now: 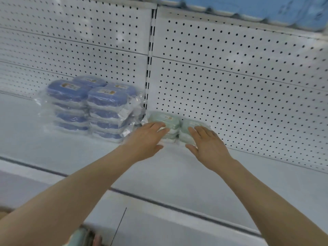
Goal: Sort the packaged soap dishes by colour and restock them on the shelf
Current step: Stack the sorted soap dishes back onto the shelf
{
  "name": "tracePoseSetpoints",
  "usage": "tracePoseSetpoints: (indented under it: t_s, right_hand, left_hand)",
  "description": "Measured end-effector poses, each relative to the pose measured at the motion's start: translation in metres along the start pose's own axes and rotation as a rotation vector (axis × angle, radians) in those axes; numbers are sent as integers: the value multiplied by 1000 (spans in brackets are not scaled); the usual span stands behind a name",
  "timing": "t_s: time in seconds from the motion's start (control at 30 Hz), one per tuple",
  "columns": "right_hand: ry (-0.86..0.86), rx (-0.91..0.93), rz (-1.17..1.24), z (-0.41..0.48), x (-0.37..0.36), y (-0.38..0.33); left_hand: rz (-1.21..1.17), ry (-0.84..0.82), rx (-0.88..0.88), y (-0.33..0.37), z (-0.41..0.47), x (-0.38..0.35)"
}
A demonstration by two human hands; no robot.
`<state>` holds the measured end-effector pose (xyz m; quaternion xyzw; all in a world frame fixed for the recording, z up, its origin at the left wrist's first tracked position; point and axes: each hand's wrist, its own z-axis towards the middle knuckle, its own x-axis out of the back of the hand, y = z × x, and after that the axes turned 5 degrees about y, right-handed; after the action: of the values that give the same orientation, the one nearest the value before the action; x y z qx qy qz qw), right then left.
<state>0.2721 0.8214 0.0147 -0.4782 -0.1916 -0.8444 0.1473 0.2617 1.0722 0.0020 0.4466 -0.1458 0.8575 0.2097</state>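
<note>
Two short stacks of pale green packaged soap dishes stand side by side at the back of the white shelf (pixel 177 171), against the pegboard. My left hand (pixel 145 141) lies flat with fingers spread on the left green stack (pixel 164 119). My right hand (pixel 207 144) rests the same way on the front of the right green stack (pixel 188 126). Neither hand grips a pack. To the left, several blue packaged soap dishes (pixel 94 107) are piled in stacks in clear wrap.
White pegboard (pixel 239 82) backs the shelf, with a slotted upright (pixel 149 64) between its two panels. A blue-edged shelf (pixel 284 13) hangs overhead at the top right. The shelf's front lip (pixel 159 201) runs across below my forearms. Blurred items show at the bottom left.
</note>
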Motion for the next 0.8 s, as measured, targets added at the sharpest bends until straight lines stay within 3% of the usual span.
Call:
tracePoseSetpoints:
  t_s: [0.2, 0.47, 0.57, 0.8]
  right_hand:
    - [42, 54, 61, -69, 25, -80]
    - [19, 233, 331, -171, 0, -232]
    - [-80, 307, 427, -205, -33, -289]
    - [-488, 257, 522, -226, -109, -412]
  left_hand:
    - [-20, 14, 7, 4, -107, 47]
    - [-89, -75, 317, -21, -312, 84]
    - [-99, -164, 500, -27, -394, 80]
    - [-153, -456, 812, -25, -540, 59]
